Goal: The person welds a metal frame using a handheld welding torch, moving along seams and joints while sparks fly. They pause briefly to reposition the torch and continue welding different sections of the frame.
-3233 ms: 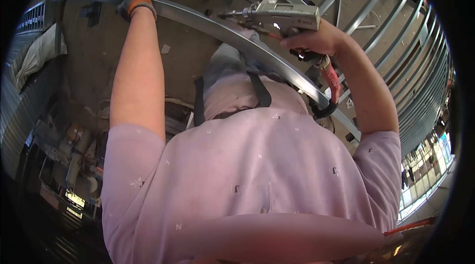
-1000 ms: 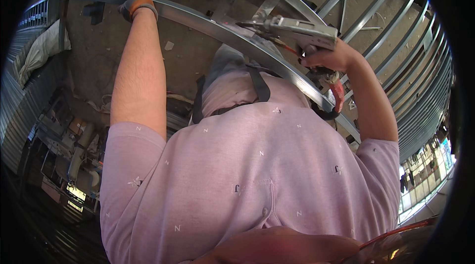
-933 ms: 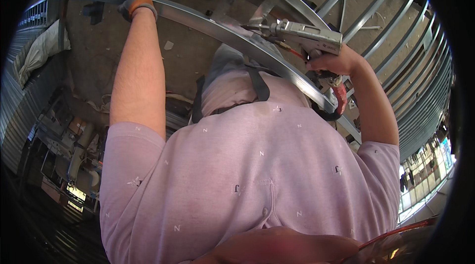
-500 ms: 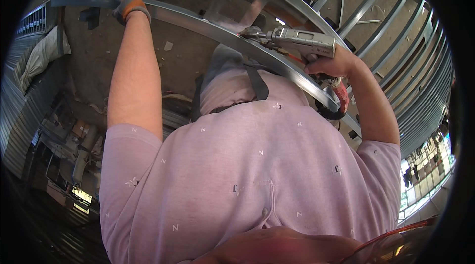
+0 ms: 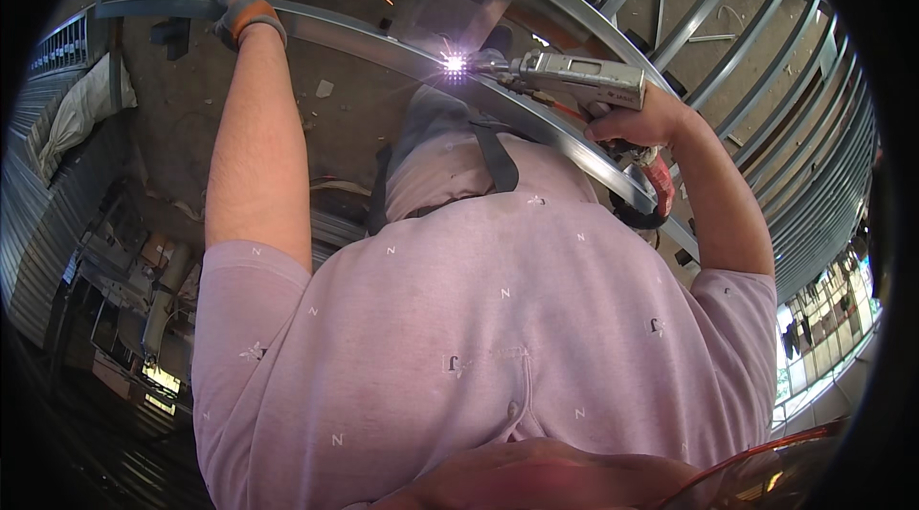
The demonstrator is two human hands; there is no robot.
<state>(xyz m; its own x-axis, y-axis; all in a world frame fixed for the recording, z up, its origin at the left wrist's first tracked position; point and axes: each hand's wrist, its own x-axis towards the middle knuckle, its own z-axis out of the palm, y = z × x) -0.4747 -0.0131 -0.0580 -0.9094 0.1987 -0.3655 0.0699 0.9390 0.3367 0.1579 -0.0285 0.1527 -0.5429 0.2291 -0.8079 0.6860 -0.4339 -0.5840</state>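
Observation:
My left hand (image 5: 251, 20), in a grey and orange glove, is closed round the near metal bar (image 5: 335, 33) toward its left end. That long, silvery bar looks curved in this view and crosses in front of my body. My right hand (image 5: 643, 120) is wrapped round the grip of a grey welding gun (image 5: 574, 76), whose nozzle points left at the bar. A bright violet-white spark (image 5: 454, 63) glows where the tip meets the bar, hiding the contact point. From the gun's handle hangs a red and black cable (image 5: 660, 187).
A second metal bar (image 5: 565, 1) runs beyond the first. Several parallel metal bars (image 5: 766, 70) fill the right side. Scraps lie on the brown floor (image 5: 335, 118), and a pale cloth sack (image 5: 81, 108) is at the left beside corrugated sheeting (image 5: 38, 223).
A bright spark has appeared at the gun's tip, and an orange streak flies off beyond the bar. The gun has shifted slightly left. My left hand keeps its hold.

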